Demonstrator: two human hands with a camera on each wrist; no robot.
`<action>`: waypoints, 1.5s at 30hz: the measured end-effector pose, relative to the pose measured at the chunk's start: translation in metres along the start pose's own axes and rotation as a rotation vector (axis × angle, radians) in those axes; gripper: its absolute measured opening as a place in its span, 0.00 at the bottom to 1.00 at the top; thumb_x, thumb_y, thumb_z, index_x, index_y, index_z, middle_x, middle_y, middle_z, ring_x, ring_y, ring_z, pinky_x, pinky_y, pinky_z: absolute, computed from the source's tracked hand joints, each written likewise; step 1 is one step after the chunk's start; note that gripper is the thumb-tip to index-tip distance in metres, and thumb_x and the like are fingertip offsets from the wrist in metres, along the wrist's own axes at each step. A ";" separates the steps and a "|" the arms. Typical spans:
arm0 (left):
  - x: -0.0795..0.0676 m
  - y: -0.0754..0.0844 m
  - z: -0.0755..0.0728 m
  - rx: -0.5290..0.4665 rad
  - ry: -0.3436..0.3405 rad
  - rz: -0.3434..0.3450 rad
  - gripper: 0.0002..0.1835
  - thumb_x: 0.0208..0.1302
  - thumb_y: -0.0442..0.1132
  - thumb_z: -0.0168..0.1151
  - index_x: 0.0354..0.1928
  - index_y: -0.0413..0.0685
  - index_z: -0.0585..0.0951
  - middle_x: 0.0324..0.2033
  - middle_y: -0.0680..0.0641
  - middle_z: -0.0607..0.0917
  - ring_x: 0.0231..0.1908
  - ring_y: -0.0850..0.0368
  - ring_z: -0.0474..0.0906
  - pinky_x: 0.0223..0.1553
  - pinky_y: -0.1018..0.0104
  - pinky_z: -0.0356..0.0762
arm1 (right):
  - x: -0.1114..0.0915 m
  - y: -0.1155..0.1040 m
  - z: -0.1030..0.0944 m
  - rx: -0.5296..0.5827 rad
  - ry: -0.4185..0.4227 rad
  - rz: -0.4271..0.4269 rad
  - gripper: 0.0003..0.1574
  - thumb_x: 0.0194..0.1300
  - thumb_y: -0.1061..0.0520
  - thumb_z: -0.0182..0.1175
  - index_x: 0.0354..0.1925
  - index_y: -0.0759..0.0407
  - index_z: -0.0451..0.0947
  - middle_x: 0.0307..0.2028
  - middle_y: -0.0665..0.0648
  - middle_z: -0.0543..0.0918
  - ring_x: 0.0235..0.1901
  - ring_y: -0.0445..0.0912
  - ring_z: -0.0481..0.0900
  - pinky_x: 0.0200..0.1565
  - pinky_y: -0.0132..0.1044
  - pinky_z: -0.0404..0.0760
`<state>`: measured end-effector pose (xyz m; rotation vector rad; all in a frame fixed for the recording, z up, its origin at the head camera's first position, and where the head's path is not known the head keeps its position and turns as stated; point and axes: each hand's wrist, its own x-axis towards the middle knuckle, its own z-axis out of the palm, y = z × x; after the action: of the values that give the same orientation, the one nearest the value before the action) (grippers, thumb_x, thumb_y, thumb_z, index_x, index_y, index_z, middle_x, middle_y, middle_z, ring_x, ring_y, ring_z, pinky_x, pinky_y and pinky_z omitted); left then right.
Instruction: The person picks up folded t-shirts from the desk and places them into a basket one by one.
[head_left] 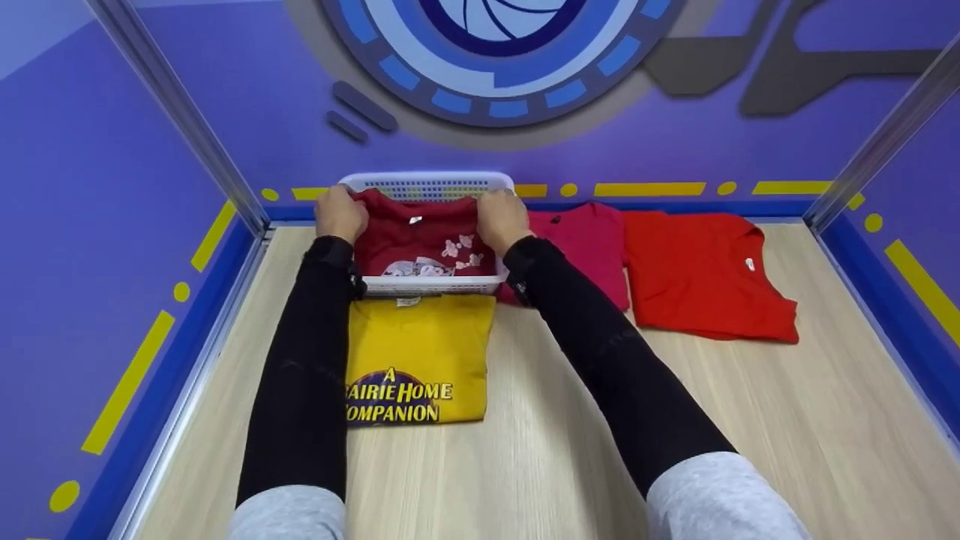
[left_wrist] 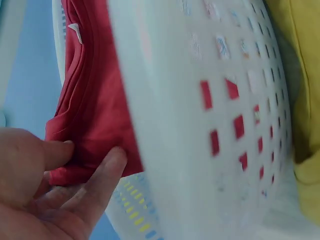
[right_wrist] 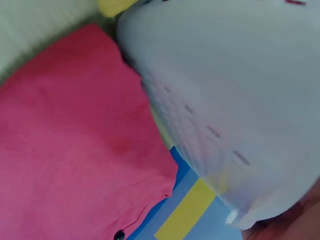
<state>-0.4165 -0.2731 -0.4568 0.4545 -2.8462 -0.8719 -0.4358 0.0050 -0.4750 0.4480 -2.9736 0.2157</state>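
A dark red T-shirt (head_left: 409,241) with pale printed figures lies folded inside a white plastic basket (head_left: 439,284) at the back of the table. My left hand (head_left: 341,215) pinches the shirt's left shoulder between thumb and fingers, seen closely in the left wrist view beside the collar. At the opposite shoulder, my right hand (head_left: 502,219) grips the same shirt by the basket's right rim. The basket wall hides most of that hand in the right wrist view. In front of the basket lies a folded yellow T-shirt (head_left: 420,345) with printed lettering.
To the basket's right lies a folded pink shirt (head_left: 589,255), partly behind my right forearm. Beside it is a bright red shirt (head_left: 694,274). Blue-purple panels (head_left: 247,97) wall the wooden table (head_left: 555,450) at the back and both sides.
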 end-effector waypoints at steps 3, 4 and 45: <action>0.000 0.003 0.005 -0.029 -0.022 0.023 0.28 0.84 0.41 0.56 0.79 0.39 0.73 0.73 0.30 0.79 0.75 0.33 0.75 0.80 0.45 0.71 | -0.002 0.004 0.001 -0.001 0.019 -0.025 0.15 0.76 0.62 0.62 0.55 0.68 0.88 0.53 0.68 0.91 0.56 0.62 0.89 0.60 0.54 0.90; -0.001 0.004 0.005 -0.025 -0.040 0.037 0.28 0.84 0.42 0.56 0.80 0.40 0.72 0.74 0.30 0.79 0.75 0.33 0.75 0.80 0.45 0.71 | -0.003 0.005 0.001 -0.015 0.022 -0.042 0.15 0.76 0.62 0.62 0.55 0.67 0.88 0.53 0.67 0.91 0.57 0.62 0.88 0.62 0.53 0.89; -0.185 -0.074 -0.005 0.380 -0.267 0.443 0.09 0.74 0.34 0.65 0.47 0.37 0.89 0.42 0.36 0.90 0.39 0.39 0.85 0.43 0.40 0.85 | -0.190 -0.027 0.037 0.213 -0.189 -0.454 0.17 0.83 0.48 0.60 0.56 0.56 0.88 0.58 0.60 0.86 0.58 0.56 0.78 0.64 0.49 0.80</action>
<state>-0.2227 -0.2744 -0.5008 -0.2824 -3.1658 -0.3313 -0.2515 0.0268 -0.5362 1.2078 -2.9294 0.4626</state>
